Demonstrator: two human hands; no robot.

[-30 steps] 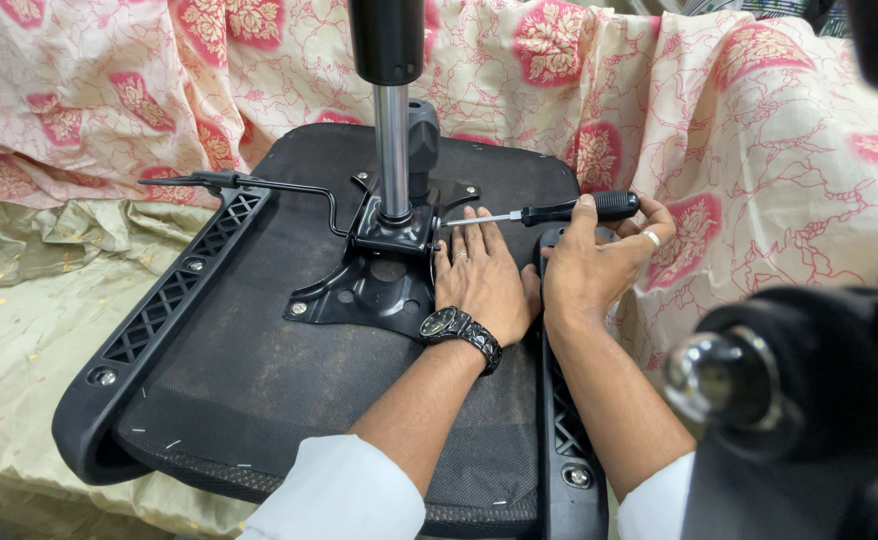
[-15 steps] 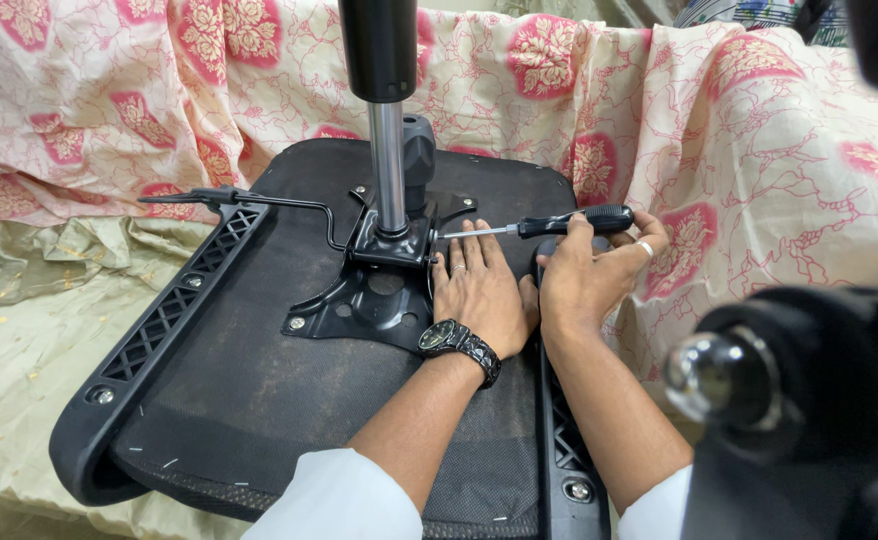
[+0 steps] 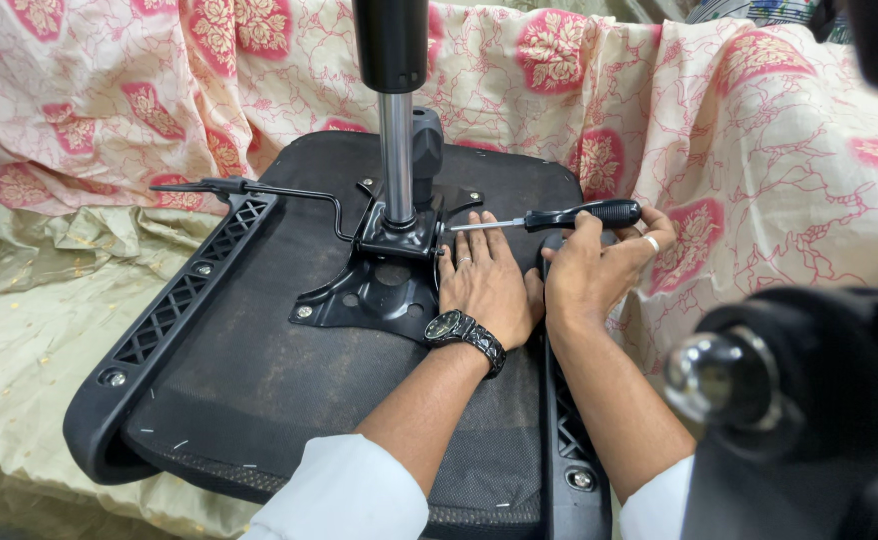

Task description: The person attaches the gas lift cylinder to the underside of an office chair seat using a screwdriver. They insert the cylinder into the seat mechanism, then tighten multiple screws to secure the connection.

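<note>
Near the middle of the upturned black chair seat (image 3: 259, 360), the person's left hand (image 3: 484, 285) lies flat, fingers spread and pressed down just to the right of the black metal mounting plate (image 3: 369, 290); it pinches nothing; the right hand (image 3: 594, 265) has its grip closed around the black handle of a screwdriver (image 3: 559, 216), whose slim steel shaft runs leftward, nearly level, to the bracket at the foot of the chrome gas-lift column (image 3: 396, 150); whether the tip is seated in a screw head cannot be told, since the bracket edge hides it. Judged from this, the chief risk is a slip: the shaft passes right over the left fingertips, so a tip that cams out under push could jab or scrape them; a level, side-on drive also makes it easy to round a screw head. The seat rests on loose green cloth (image 3: 19, 330) with floral fabric (image 3: 759, 130) draped at the far side, so it could rock or slide under force; the thin lever (image 3: 279, 192) sticking out to the left could catch a sleeve; the dark chair base (image 3: 809, 400) at the near right crowds the right elbow.
</note>
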